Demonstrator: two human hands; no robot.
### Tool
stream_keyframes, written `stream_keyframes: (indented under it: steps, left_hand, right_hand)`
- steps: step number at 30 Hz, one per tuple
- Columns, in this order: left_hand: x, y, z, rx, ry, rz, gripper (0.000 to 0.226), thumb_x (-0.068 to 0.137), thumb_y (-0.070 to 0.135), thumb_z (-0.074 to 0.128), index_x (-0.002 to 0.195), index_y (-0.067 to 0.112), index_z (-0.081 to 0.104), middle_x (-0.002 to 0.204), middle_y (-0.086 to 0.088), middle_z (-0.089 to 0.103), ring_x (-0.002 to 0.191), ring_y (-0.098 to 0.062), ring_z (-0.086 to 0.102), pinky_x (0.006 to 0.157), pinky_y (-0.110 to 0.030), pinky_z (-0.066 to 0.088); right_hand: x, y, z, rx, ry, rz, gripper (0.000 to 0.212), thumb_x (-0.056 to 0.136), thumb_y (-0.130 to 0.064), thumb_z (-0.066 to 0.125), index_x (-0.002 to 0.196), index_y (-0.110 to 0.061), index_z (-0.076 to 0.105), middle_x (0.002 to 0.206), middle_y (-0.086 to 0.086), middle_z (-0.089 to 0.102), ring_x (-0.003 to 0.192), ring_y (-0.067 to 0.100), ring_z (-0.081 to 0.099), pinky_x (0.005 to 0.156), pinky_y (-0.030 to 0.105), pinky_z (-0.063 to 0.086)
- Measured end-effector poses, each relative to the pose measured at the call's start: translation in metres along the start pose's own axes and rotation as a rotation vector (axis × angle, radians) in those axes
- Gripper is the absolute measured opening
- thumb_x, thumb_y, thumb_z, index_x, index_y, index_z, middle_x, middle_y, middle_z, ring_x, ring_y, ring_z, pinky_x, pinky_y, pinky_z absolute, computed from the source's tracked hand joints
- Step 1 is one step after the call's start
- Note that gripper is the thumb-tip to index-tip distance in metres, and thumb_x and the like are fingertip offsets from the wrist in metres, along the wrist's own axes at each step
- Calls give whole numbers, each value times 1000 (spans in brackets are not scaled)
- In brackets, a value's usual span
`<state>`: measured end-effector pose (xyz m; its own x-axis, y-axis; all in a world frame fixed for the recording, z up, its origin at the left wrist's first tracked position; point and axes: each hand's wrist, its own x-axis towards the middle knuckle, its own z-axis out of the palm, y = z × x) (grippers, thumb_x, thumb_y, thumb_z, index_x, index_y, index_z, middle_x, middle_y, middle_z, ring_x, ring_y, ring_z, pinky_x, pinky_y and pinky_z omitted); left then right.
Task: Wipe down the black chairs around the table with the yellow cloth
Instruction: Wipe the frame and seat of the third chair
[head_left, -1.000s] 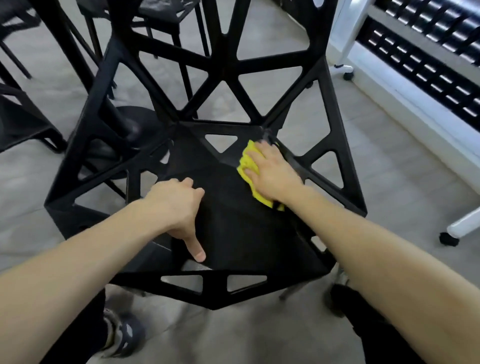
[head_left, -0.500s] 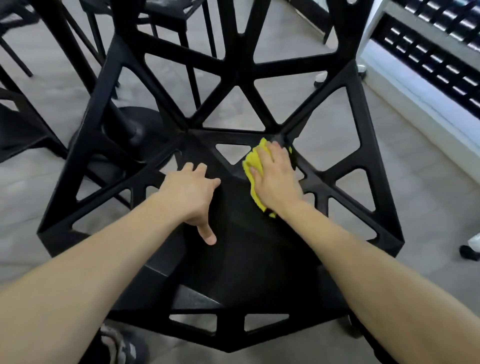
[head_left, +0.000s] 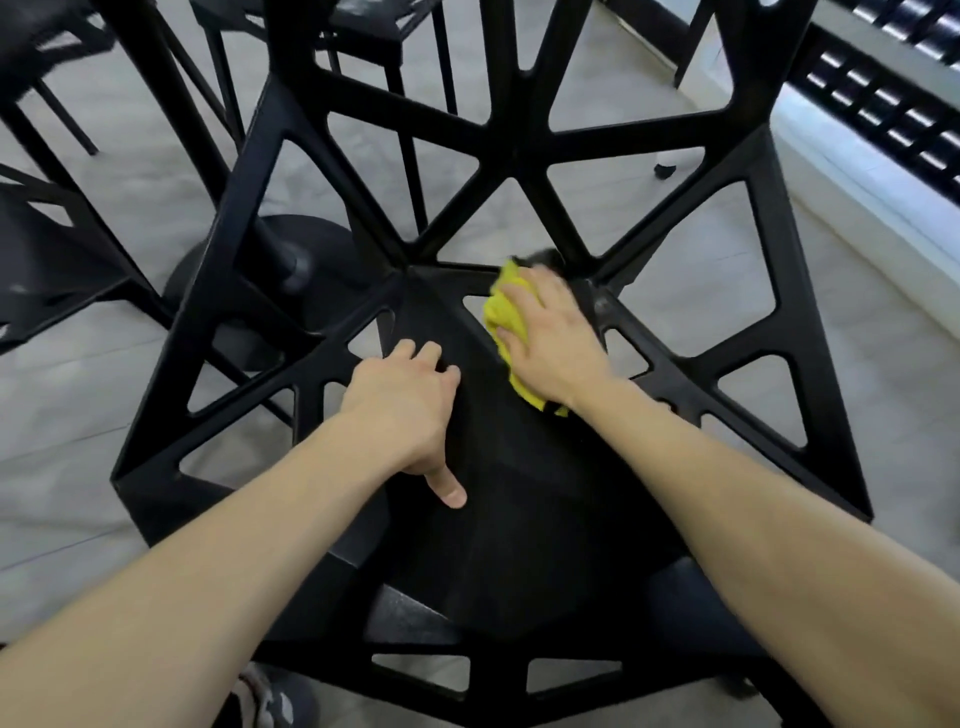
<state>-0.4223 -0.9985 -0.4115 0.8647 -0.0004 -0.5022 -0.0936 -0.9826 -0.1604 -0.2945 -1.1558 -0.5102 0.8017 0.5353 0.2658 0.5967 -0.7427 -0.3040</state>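
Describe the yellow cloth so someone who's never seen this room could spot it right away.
Start at the black chair with the triangle cutouts, filling the middle of the view. At the back of its seat, near where the backrest struts meet, the right hand presses flat on the cloth. It is the only bright yellow thing there; all around it is black or grey.

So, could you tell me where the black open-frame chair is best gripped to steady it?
Probably the black open-frame chair by its left seat-edge strut, from above: the triangular cut-outs let fingers curl round it, where the left hand rests.
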Motion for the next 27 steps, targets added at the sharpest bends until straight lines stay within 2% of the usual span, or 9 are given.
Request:
stream_keyframes:
  steps: [4, 7, 9, 11, 13, 16, 20, 23, 27]
  left_hand:
    - [0, 1, 0, 4, -16, -2, 151, 46, 90, 85, 168, 25, 26, 161, 0, 34, 150, -26, 34, 109, -46, 49]
    - [-1, 1, -3, -16, -37, 3, 150, 46, 89, 87, 168, 26, 26, 166, 0, 31, 151, -26, 32, 108, -46, 49]
    - [-1, 3, -4, -16, -48, -9, 148, 45, 87, 89, 166, 24, 30, 162, 0, 34, 149, -26, 34, 108, -45, 51]
    - [2, 5, -5, -10, -62, -9, 147, 44, 86, 89, 165, 23, 33, 158, -1, 36, 146, -27, 36, 110, -46, 52]
    - [2, 7, -6, -7, -76, -5, 148, 44, 87, 89, 165, 22, 33, 160, -3, 36, 147, -28, 35, 112, -47, 51]
    - [0, 7, -4, -6, -85, -17, 148, 46, 85, 90, 166, 22, 31, 161, -3, 34, 149, -29, 34, 111, -49, 52]
    - [5, 10, -3, -14, -90, -36, 147, 46, 84, 91, 166, 22, 31, 159, -2, 34, 148, -29, 34, 111, -49, 52]
    - [8, 11, -3, -23, -104, -63, 147, 45, 83, 92, 165, 23, 32, 159, -2, 34, 148, -29, 33, 110, -50, 52]
    - [8, 14, -4, -37, -115, -78, 144, 44, 79, 95, 162, 22, 36, 155, -3, 35, 146, -31, 34, 113, -51, 51]
  right_hand:
    - [21, -33, 7, 1, -137, -109, 58, 98, -23, 67, 152, -13, 50, 162, 14, 41, 155, 36, 28, 125, 48, 24]
    - [2, 18, -26, -245, -145, -89, 69, 81, -11, 77, 145, -6, 54, 153, 22, 48, 144, 45, 40, 129, 54, 22]
    - [-18, 55, -55, -314, -137, -32, 71, 76, -4, 77, 144, -5, 56, 153, 21, 50, 145, 47, 41, 128, 57, 24]
    - [-39, 63, -69, -295, -190, -44, 64, 84, -7, 76, 145, -7, 58, 156, 18, 50, 151, 46, 36, 128, 56, 25]
    - [-72, 52, -75, -304, -299, -56, 58, 92, -16, 72, 147, -8, 57, 158, 15, 48, 155, 42, 29, 131, 50, 19]
    - [-112, 37, -79, -319, -314, -75, 62, 91, -17, 70, 151, -10, 53, 159, 14, 45, 155, 41, 30, 131, 49, 21]
    - [-46, 31, -57, -385, -301, 31, 74, 88, -21, 69, 156, -5, 44, 166, 22, 33, 158, 43, 22, 131, 51, 15]
    - [-10, 17, -48, -471, -346, 130, 71, 89, -26, 63, 153, -2, 43, 159, 25, 39, 153, 45, 28, 129, 52, 16]
    - [-81, 22, -101, -596, -413, 37, 53, 93, -20, 47, 142, -3, 54, 143, 25, 51, 140, 46, 41, 126, 55, 24]
